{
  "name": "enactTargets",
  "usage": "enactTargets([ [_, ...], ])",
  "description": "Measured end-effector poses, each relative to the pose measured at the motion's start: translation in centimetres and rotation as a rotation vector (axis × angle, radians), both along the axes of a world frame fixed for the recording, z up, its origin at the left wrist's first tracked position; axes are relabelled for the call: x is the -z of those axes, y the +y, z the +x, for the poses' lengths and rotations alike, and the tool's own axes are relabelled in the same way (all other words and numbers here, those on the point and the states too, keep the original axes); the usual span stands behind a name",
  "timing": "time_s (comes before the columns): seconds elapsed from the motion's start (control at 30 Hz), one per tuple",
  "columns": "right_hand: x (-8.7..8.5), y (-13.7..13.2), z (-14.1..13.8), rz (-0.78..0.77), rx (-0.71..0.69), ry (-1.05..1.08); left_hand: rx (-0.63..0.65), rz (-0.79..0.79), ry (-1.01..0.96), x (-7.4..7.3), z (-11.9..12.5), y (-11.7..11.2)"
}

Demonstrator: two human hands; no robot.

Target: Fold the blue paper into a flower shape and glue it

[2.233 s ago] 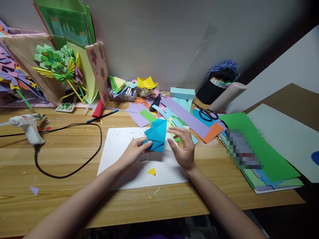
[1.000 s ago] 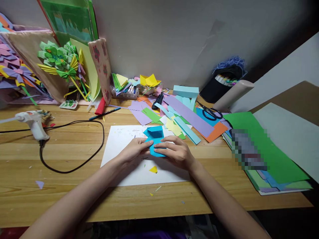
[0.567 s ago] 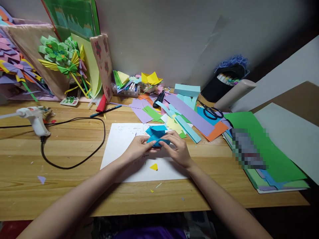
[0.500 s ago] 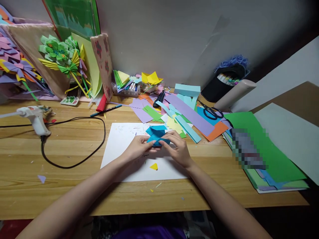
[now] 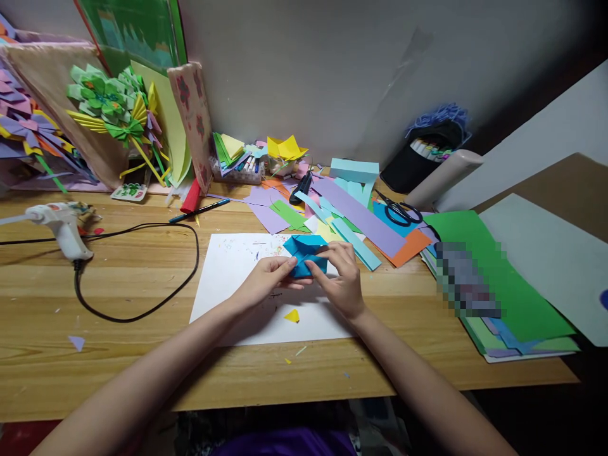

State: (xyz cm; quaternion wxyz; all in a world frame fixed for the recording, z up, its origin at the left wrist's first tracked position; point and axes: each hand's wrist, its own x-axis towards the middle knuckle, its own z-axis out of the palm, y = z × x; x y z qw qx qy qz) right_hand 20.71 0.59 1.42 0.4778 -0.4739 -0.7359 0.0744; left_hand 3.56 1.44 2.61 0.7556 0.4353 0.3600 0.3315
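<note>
A folded piece of blue paper (image 5: 304, 265) is held between both hands above a white sheet (image 5: 228, 269). My left hand (image 5: 268, 278) pinches its left side, thumb on top and fingers beneath. On the right side, my right hand (image 5: 341, 278) grips it with the thumb on the front and the fingers behind the edge. The paper's upper flap spreads out away from me, with creases across the middle. A small yellow paper scrap (image 5: 292, 315) lies on the white sheet below the hands.
A white glue gun (image 5: 61, 231) with a looped black cord lies left. Coloured paper strips (image 5: 363, 212) and black scissors (image 5: 401, 209) are spread behind the hands. Green paper sheets (image 5: 517, 278) are stacked at the right. Paper flowers (image 5: 104, 95) stand at the back left.
The blue paper has been turned and spread between the fingers, so its upper flap looks wider. Both hands have shifted only slightly, and the camera view has moved a little.
</note>
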Motion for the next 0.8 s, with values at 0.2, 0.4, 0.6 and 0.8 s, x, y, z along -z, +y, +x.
enactTargets([
  [0.2, 0.1, 0.0, -0.2, -0.074, 0.039, 0.049, -0.054, 0.051, 0.074, 0.2, 0.1, -0.2],
  [0.4, 0.3, 0.4, -0.2, -0.2, -0.002, 0.147, -0.057, 0.029, 0.07, 0.1, 0.1, 0.0],
  [0.6, 0.0, 0.4, 0.3, -0.166, -0.131, 0.046, -0.07, -0.008, 0.042, 0.0, -0.2, 0.3],
  [0.8, 0.0, 0.7, 1.2, 0.129, -0.308, -0.161, -0.072, 0.016, 0.086, -0.5, -0.5, 0.2],
])
